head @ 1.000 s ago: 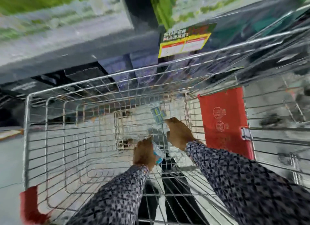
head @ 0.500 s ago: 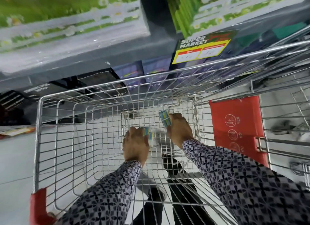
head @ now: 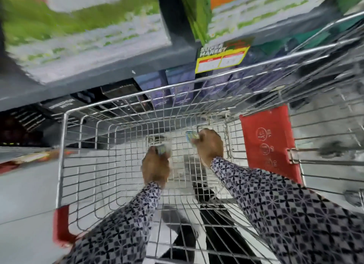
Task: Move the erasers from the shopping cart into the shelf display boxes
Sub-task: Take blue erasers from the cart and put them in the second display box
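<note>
Both my hands are inside the wire shopping cart [head: 65, 145], raised above its floor. My left hand [head: 156, 168] is closed around a small blue-and-green eraser pack [head: 164, 148] that sticks out past the fingers. My right hand [head: 209, 145] grips another eraser pack [head: 190, 135] at its far side. The picture is blurred, so the packs' print is unreadable. No other erasers show on the cart floor. Green display boxes [head: 82, 39] sit on the grey shelf [head: 118, 67] above the cart's far rim.
A red fold-down flap [head: 269, 145] hangs on the cart's right side, and a red corner guard [head: 61, 226] caps the near left corner. A yellow price tag [head: 220, 57] is fixed to the shelf edge. Dark boxes [head: 118, 94] fill the lower shelf behind the cart.
Both hands have lifted from the cart floor, each with an eraser pack, and moved up and away from me. The view has tilted up toward the shelf.
</note>
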Demonstrator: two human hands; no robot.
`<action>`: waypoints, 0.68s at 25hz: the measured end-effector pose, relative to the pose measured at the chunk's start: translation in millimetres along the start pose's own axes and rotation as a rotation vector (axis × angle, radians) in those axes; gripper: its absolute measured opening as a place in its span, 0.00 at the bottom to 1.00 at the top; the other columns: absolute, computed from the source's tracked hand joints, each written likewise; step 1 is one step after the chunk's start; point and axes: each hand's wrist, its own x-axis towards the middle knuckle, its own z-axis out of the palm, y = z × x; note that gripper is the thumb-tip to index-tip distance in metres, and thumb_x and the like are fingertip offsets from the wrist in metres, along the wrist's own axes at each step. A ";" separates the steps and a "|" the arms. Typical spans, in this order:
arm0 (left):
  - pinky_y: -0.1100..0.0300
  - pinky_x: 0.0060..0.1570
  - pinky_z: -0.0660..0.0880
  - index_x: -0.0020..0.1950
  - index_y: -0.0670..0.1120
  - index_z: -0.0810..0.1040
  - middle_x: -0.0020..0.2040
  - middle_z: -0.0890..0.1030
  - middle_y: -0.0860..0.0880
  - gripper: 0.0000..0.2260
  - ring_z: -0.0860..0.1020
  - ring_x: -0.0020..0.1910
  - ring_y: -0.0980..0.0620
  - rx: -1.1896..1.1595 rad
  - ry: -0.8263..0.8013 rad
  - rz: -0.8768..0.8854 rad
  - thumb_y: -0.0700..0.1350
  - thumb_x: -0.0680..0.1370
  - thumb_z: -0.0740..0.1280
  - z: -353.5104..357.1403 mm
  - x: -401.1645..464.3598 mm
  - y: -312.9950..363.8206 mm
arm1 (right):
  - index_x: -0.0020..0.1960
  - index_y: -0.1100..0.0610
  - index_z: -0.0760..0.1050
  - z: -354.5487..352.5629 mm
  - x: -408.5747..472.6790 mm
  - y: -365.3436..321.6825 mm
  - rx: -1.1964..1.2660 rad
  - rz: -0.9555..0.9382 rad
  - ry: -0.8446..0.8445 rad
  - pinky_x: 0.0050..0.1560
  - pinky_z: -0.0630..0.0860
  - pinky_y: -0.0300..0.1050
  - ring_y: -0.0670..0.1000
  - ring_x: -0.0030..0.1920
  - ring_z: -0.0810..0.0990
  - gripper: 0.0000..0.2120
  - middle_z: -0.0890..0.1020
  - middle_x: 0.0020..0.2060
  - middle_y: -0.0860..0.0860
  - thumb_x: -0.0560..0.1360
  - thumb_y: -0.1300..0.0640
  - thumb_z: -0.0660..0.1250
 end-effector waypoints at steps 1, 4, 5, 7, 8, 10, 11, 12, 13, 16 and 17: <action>0.49 0.40 0.83 0.57 0.46 0.78 0.46 0.86 0.47 0.13 0.84 0.40 0.45 -0.058 0.010 0.042 0.54 0.82 0.66 -22.8 -11.1 9.0 | 0.45 0.54 0.80 -20.4 -17.8 -12.2 0.083 -0.046 0.013 0.31 0.75 0.36 0.45 0.34 0.81 0.08 0.84 0.37 0.47 0.78 0.50 0.73; 0.46 0.41 0.84 0.51 0.47 0.79 0.44 0.85 0.49 0.08 0.84 0.42 0.43 -0.219 0.014 0.207 0.51 0.81 0.70 -105.9 -58.0 56.8 | 0.43 0.52 0.77 -97.1 -81.7 -65.4 0.389 -0.125 0.012 0.34 0.78 0.38 0.40 0.34 0.80 0.08 0.81 0.36 0.46 0.78 0.53 0.74; 0.51 0.39 0.83 0.49 0.46 0.79 0.42 0.84 0.49 0.07 0.83 0.40 0.45 -0.297 0.015 0.274 0.49 0.81 0.71 -140.9 -78.8 81.6 | 0.42 0.52 0.76 -133.2 -108.5 -90.7 0.469 -0.167 0.036 0.36 0.76 0.33 0.37 0.33 0.78 0.09 0.80 0.36 0.45 0.78 0.57 0.74; 0.63 0.38 0.75 0.48 0.42 0.79 0.40 0.81 0.47 0.09 0.76 0.39 0.51 -0.475 0.020 0.412 0.47 0.81 0.72 -205.1 -120.8 129.5 | 0.44 0.53 0.76 -199.8 -158.9 -135.8 0.569 -0.320 0.075 0.42 0.76 0.29 0.37 0.34 0.75 0.08 0.77 0.34 0.42 0.79 0.61 0.72; 0.61 0.39 0.73 0.49 0.40 0.78 0.40 0.80 0.44 0.10 0.74 0.39 0.54 -0.515 0.045 0.521 0.46 0.81 0.72 -243.1 -142.6 160.9 | 0.45 0.57 0.76 -241.5 -181.6 -163.5 0.645 -0.427 0.105 0.43 0.78 0.31 0.38 0.33 0.74 0.08 0.76 0.31 0.41 0.80 0.66 0.69; 0.59 0.41 0.71 0.49 0.42 0.76 0.40 0.78 0.44 0.09 0.72 0.38 0.59 -0.522 0.081 0.686 0.47 0.82 0.72 -300.9 -173.4 211.3 | 0.48 0.64 0.76 -302.6 -210.1 -204.5 0.694 -0.600 0.225 0.42 0.78 0.34 0.38 0.33 0.72 0.07 0.74 0.29 0.40 0.79 0.74 0.66; 0.58 0.44 0.74 0.50 0.48 0.77 0.41 0.80 0.46 0.06 0.75 0.39 0.60 -0.532 0.094 0.745 0.48 0.82 0.72 -325.5 -183.9 236.9 | 0.48 0.61 0.78 -332.0 -222.2 -226.7 0.684 -0.670 0.253 0.40 0.76 0.34 0.38 0.34 0.72 0.08 0.75 0.30 0.39 0.77 0.73 0.69; 0.53 0.48 0.78 0.52 0.54 0.79 0.43 0.83 0.46 0.03 0.80 0.41 0.56 -0.551 0.101 0.805 0.49 0.81 0.73 -348.4 -193.9 264.6 | 0.48 0.54 0.79 -360.5 -228.0 -247.7 0.701 -0.705 0.291 0.39 0.75 0.35 0.38 0.35 0.73 0.11 0.77 0.31 0.38 0.76 0.69 0.74; 0.48 0.50 0.81 0.55 0.56 0.81 0.46 0.87 0.47 0.05 0.84 0.45 0.49 -0.576 0.119 0.857 0.50 0.80 0.73 -371.0 -202.4 292.2 | 0.47 0.46 0.79 -389.2 -230.5 -267.3 0.680 -0.755 0.356 0.39 0.76 0.37 0.39 0.35 0.75 0.13 0.79 0.33 0.37 0.75 0.63 0.77; 0.51 0.47 0.82 0.55 0.56 0.84 0.48 0.89 0.51 0.07 0.85 0.45 0.45 -0.620 0.161 0.998 0.46 0.80 0.75 -429.9 -218.1 375.2 | 0.49 0.48 0.82 -471.9 -225.2 -317.6 0.686 -0.849 0.479 0.43 0.80 0.45 0.49 0.38 0.82 0.08 0.86 0.39 0.46 0.74 0.56 0.78; 0.53 0.45 0.82 0.55 0.54 0.84 0.47 0.88 0.52 0.07 0.85 0.44 0.47 -0.590 0.193 1.035 0.45 0.80 0.75 -444.4 -217.1 402.7 | 0.50 0.50 0.82 -497.6 -218.0 -333.9 0.690 -0.861 0.522 0.44 0.80 0.46 0.50 0.40 0.83 0.08 0.86 0.40 0.49 0.74 0.56 0.78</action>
